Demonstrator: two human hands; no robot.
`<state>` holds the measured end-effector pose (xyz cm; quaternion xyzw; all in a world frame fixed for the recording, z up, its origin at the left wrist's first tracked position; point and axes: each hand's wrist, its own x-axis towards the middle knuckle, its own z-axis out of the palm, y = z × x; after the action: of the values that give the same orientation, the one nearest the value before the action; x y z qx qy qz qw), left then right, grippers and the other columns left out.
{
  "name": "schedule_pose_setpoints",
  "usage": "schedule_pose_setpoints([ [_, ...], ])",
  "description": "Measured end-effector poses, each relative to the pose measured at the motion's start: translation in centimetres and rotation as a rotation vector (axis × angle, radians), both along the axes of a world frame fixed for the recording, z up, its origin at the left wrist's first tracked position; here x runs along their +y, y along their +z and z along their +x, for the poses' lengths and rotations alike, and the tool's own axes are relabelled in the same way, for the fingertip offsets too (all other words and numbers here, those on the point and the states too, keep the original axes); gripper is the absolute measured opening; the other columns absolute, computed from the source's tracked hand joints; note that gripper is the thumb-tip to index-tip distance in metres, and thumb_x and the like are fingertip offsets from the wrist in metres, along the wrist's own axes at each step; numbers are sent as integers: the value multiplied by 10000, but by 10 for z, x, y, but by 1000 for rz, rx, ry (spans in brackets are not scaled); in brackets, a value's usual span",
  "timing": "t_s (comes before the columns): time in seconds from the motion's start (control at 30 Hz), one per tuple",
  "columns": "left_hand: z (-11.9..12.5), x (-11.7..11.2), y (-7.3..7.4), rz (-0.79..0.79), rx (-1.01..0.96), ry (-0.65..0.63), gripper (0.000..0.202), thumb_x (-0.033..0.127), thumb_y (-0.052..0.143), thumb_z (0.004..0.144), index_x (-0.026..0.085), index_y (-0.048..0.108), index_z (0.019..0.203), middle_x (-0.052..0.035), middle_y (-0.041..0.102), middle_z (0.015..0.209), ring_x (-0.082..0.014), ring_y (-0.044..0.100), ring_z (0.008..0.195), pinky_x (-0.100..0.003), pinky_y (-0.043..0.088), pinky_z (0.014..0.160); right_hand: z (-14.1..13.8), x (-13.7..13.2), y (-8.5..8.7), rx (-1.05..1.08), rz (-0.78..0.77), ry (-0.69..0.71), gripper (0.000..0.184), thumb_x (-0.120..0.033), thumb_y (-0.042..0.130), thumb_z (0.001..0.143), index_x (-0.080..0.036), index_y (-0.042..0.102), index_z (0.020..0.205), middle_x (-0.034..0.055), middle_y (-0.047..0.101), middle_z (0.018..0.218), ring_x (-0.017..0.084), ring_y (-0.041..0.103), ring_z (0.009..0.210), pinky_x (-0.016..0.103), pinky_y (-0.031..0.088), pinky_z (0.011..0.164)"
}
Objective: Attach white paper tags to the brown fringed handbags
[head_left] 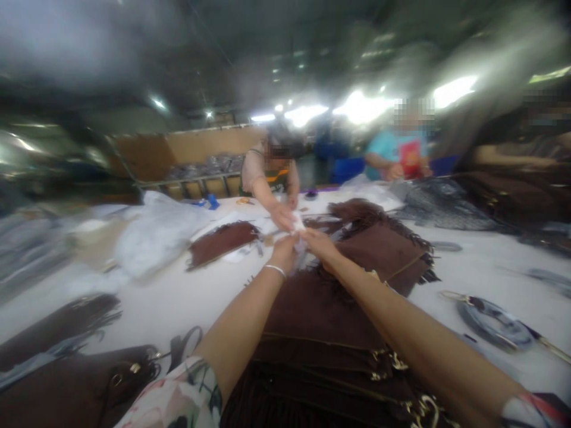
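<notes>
Both my arms reach far across the white table (187,297). My left hand (284,248), a thin bracelet on its wrist, and my right hand (316,242) meet at a small white piece (298,229), fingers closed around it. A person in a beige top across the table holds the same white piece with a hand (282,215). Motion blur hides what the piece is. Below my arms lies a stack of brown suede fringed bags (339,333) with gold hardware.
A flat brown fringed piece (222,241) lies left of the hands. Clear plastic bags (151,235) are piled at the left, more brown bags (66,368) at the near left. A strap with metal clasps (491,321) lies at the right. Other people sit at the far side.
</notes>
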<state>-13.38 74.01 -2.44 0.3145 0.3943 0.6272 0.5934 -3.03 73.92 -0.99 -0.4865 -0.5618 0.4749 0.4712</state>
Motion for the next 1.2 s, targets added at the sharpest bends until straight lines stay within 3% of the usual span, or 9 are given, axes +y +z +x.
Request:
schedule_pose_setpoints([
  [0.3,0,-45,12,-13,-36,-108,220,273,730,738,140,643,891,-46,682,753,-159,638,669,-278,520,657,-1,-41,7,9,28,42,379,-480,516,816,-232,650,1069,7,697,833,167,631,738,261,514,642],
  [0.5,1,-81,9,-49,-8,23,237,304,706,712,118,624,833,-64,673,735,-174,634,699,-281,508,665,-6,-78,3,-91,132,70,367,-510,482,846,-280,669,1063,-8,702,994,225,623,932,355,483,871],
  [0.67,-14,-115,15,-24,157,104,223,319,653,729,123,627,833,-67,675,723,-199,630,717,-290,488,650,-6,-114,9,-331,197,130,448,-539,443,872,-315,590,1231,17,675,1127,281,597,1069,412,424,956],
  [0.83,-55,-150,27,61,422,100,159,322,632,745,164,636,761,-33,656,657,-185,594,641,-259,444,589,9,-147,43,-479,212,95,693,-547,626,748,-294,462,1371,57,604,1264,341,485,1231,449,366,1025],
  [0.97,-75,-181,36,127,596,-45,143,303,591,767,186,651,709,-16,619,571,-162,536,500,-246,401,507,11,-163,81,-650,360,220,848,-544,691,681,-281,382,1425,52,370,1481,365,371,1319,484,297,1080],
  [1.03,-79,-197,42,221,739,-145,109,266,592,757,196,652,700,-14,618,577,-159,528,492,-243,393,516,3,-171,98,-771,382,308,897,-524,725,646,-260,377,1430,80,331,1499,394,372,1311,500,301,1070],
  [1.1,-85,-213,50,323,881,-222,54,212,616,725,207,642,677,-11,617,590,-158,533,520,-241,396,562,-7,-177,111,-872,389,393,898,-496,753,616,-247,415,1410,104,391,1464,397,403,1287,487,315,1059],
  [1.2,-96,-230,63,446,1048,-274,51,164,625,708,211,643,707,-19,630,641,-172,559,600,-247,403,648,-19,-182,125,-966,326,591,752,-501,767,591,-241,574,1270,97,592,1278,350,531,1158,417,393,988],
])
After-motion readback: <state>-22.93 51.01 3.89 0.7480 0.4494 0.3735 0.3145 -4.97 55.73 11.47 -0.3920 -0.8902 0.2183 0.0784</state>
